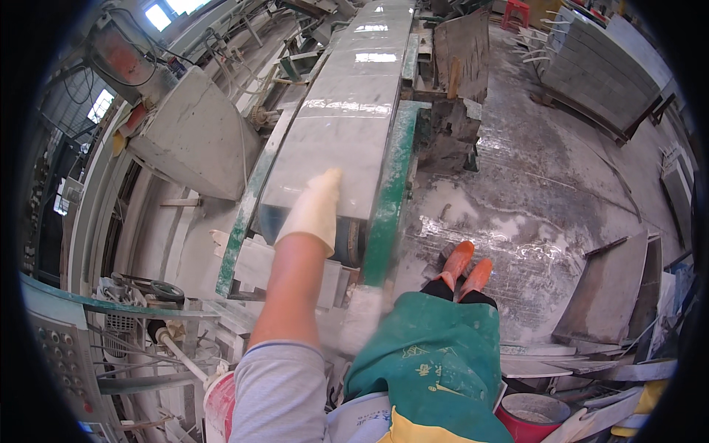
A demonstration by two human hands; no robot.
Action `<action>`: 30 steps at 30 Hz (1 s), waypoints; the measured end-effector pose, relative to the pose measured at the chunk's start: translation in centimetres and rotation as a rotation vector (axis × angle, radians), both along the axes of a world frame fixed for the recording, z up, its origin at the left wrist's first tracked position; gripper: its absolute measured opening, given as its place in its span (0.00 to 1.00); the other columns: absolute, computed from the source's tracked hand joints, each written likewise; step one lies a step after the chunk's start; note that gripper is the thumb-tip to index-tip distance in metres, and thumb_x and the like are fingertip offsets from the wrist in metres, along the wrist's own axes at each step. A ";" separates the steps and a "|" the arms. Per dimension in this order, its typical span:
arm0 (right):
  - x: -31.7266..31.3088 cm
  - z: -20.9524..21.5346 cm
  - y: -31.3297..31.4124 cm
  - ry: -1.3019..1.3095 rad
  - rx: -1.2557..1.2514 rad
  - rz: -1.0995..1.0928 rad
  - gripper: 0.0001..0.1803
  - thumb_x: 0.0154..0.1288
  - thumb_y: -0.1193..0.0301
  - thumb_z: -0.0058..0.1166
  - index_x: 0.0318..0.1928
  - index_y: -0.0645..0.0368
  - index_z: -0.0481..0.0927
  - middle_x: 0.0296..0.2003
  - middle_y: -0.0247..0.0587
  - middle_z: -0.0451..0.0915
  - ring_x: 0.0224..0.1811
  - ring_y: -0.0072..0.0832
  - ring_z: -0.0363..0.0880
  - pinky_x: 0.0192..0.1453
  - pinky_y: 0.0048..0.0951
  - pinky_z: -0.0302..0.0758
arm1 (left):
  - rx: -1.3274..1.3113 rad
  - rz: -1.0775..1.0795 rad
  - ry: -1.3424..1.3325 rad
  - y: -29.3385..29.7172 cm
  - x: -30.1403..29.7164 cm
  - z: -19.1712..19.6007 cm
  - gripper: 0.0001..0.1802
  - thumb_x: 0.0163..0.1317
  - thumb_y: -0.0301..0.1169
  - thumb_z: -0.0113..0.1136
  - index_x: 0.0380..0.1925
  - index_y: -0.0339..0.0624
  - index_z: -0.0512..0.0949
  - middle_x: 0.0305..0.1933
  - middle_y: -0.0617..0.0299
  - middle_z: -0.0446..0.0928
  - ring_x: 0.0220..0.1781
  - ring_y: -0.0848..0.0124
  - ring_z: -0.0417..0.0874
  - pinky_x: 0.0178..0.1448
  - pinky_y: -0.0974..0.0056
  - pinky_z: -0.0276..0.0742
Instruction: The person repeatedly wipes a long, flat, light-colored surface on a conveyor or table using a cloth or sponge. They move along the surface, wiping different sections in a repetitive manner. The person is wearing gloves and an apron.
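My left hand (314,207), in a cream-coloured glove, reaches forward over the near end of a pale grey stone slab (295,164). Its fingers look stretched out over the slab's surface; whether they press on it is hard to make out. Wet and shiny, the slab lies on a conveyor between green side rails (386,214), with more slabs in a row behind it. Under its near edge shows a dark blue roller (348,238). My right hand is out of the picture.
A green apron and orange boots (458,258) show right of the conveyor, on wet floor. Control panel (63,362) at lower left; red bucket (533,413) at lower right. Stacked slabs (602,74) stand far right, leaning boards (602,295) nearer. A big grey machine housing (196,136) flanks the left.
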State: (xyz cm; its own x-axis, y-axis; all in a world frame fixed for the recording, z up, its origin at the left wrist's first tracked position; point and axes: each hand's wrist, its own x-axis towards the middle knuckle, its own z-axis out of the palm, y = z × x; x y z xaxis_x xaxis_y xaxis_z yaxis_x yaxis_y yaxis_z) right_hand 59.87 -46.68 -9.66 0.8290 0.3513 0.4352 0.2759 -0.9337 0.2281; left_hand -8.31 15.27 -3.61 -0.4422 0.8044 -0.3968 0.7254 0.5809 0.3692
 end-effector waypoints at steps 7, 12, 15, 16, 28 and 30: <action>-1.9 1.5 1.5 0.050 -0.029 -0.067 0.30 0.69 0.57 0.49 0.65 0.62 0.69 0.62 0.57 0.70 0.66 0.47 0.67 0.71 0.42 0.61 | -0.109 -0.470 0.777 -0.5 3.6 -3.0 0.28 0.71 0.33 0.42 0.70 0.48 0.59 0.75 0.59 0.58 0.73 0.58 0.63 0.60 0.41 0.65; -2.9 2.4 1.7 0.066 -0.047 -0.102 0.31 0.69 0.54 0.48 0.65 0.60 0.70 0.62 0.57 0.70 0.66 0.48 0.66 0.71 0.42 0.60 | -0.239 -0.470 0.873 0.5 4.2 -4.4 0.31 0.71 0.34 0.42 0.73 0.44 0.53 0.78 0.59 0.52 0.74 0.57 0.61 0.59 0.42 0.63; -3.3 2.5 1.8 0.077 -0.077 -0.115 0.34 0.67 0.53 0.51 0.66 0.60 0.67 0.64 0.58 0.68 0.67 0.50 0.64 0.71 0.44 0.59 | -0.231 -0.494 0.879 0.6 3.9 -4.2 0.32 0.71 0.34 0.42 0.74 0.45 0.51 0.78 0.56 0.51 0.74 0.56 0.61 0.59 0.44 0.63; -3.3 2.5 1.9 0.082 -0.076 -0.113 0.33 0.67 0.53 0.51 0.66 0.60 0.67 0.64 0.58 0.68 0.68 0.49 0.63 0.72 0.44 0.59 | -0.229 -0.478 0.878 0.6 3.9 -4.3 0.32 0.71 0.34 0.42 0.74 0.45 0.52 0.78 0.55 0.51 0.74 0.56 0.62 0.59 0.44 0.63; -3.8 1.7 1.5 0.051 -0.056 -0.113 0.33 0.64 0.54 0.55 0.67 0.53 0.67 0.63 0.56 0.69 0.67 0.49 0.65 0.71 0.45 0.60 | -0.262 -0.435 0.840 0.9 5.0 -4.1 0.34 0.71 0.35 0.43 0.74 0.46 0.49 0.79 0.55 0.48 0.72 0.49 0.60 0.64 0.42 0.60; -4.1 1.7 1.7 0.045 -0.053 -0.124 0.34 0.64 0.55 0.56 0.67 0.54 0.67 0.63 0.57 0.69 0.67 0.49 0.65 0.71 0.44 0.60 | -0.241 -0.407 0.791 0.9 5.0 -4.2 0.34 0.70 0.35 0.44 0.75 0.46 0.49 0.79 0.56 0.48 0.73 0.48 0.59 0.62 0.42 0.62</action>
State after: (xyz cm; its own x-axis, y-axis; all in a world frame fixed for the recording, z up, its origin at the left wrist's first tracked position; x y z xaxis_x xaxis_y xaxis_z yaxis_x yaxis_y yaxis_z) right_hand 55.81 -44.96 -7.92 0.8858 0.2663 0.3800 0.1702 -0.9483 0.2678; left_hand -3.29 16.21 -7.81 -0.3576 0.8920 -0.2764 0.8800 0.2228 -0.4195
